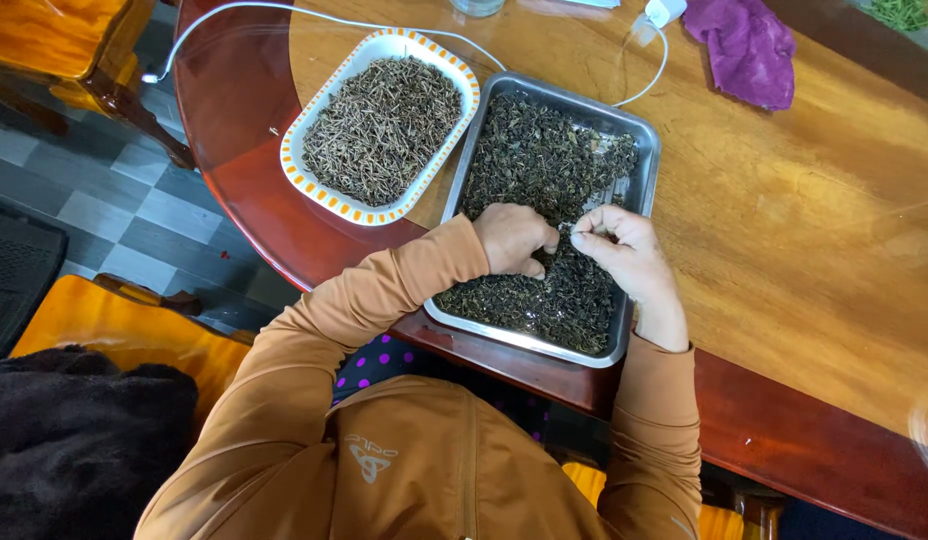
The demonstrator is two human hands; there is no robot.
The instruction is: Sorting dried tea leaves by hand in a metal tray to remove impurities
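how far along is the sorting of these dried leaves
Already done, by the look of it: the white oval dish with orange trim holds a full heap of brownish stems. In hand: left hand and right hand pick together in the steel tray. Left: dark dried leaves cover most of it.

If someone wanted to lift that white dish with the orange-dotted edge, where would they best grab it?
Probably by the raised rim of the white dish, at its two short ends, one hand each, coming in from the sides. It is long and shallow and heaped with dried stems, so lifting it by one end could tilt it and spill them. The end nearest the table edge is free; the metal tray crowds one long side.
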